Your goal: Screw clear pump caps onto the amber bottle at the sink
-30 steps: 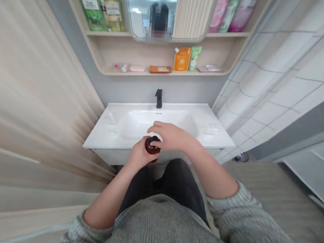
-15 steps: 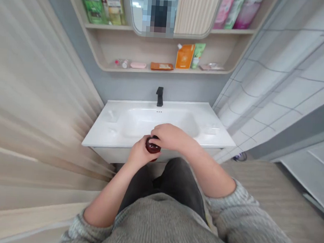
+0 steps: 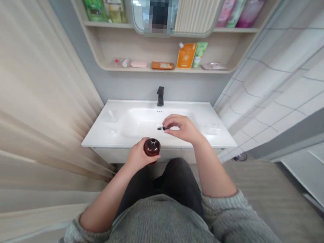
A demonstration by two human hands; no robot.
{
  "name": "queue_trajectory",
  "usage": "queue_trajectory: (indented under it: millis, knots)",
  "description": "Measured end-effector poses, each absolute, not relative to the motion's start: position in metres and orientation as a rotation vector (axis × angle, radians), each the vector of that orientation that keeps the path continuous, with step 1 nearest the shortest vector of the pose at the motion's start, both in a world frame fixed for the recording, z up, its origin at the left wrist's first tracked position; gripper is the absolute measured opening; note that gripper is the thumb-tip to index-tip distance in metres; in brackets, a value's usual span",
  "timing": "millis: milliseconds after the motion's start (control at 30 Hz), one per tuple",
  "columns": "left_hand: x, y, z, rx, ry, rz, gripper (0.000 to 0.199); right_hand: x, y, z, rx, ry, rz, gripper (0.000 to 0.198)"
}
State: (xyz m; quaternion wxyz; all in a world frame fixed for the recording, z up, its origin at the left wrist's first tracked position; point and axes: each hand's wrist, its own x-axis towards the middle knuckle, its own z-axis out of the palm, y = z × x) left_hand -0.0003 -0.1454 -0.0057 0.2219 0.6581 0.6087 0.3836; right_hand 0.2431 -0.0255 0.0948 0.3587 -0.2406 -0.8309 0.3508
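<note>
A dark brown bottle (image 3: 152, 147) with an open neck is gripped in my left hand (image 3: 139, 155), upright in front of the counter's front edge. My fingers wrap around its side. To the right and farther forward, my right hand (image 3: 182, 128) pinches a small black cap (image 3: 165, 128) between thumb and fingers, above the white sink basin (image 3: 139, 121). Just left of the cap the drain hole (image 3: 159, 128) shows. The bottle's lower part is mostly hidden by my hand.
A black faucet (image 3: 160, 96) stands behind the basin. Clear small holders (image 3: 211, 128) sit on the counter's right side. Above, a wall shelf (image 3: 132, 70) carries an orange pouch (image 3: 186, 56), a green tube (image 3: 200, 54) and several bottles. Curtains (image 3: 55, 92) hang at left.
My right hand has come away from the bottle's top, moving right and forward with the black cap. The bottle's neck is now uncovered. My left hand stays nearly in place.
</note>
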Motion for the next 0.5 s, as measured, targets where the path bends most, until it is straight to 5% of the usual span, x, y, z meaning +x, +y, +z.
queue_trajectory:
  millis: [133,267,500]
  knots:
    - [-0.007,-0.147,-0.009,1.806,1.644,1.063,0.074,0.284,-0.007,0.006,-0.970,-1.748,0.841,0.044]
    - [-0.010,-0.144,-0.013,1.792,1.646,1.062,0.073,0.333,-0.008,-0.068,-1.395,-1.548,0.654,0.038]
    - [-0.011,-0.151,-0.016,1.787,1.651,1.092,0.076,0.331,-0.005,-0.096,-1.304,-1.597,0.634,0.025]
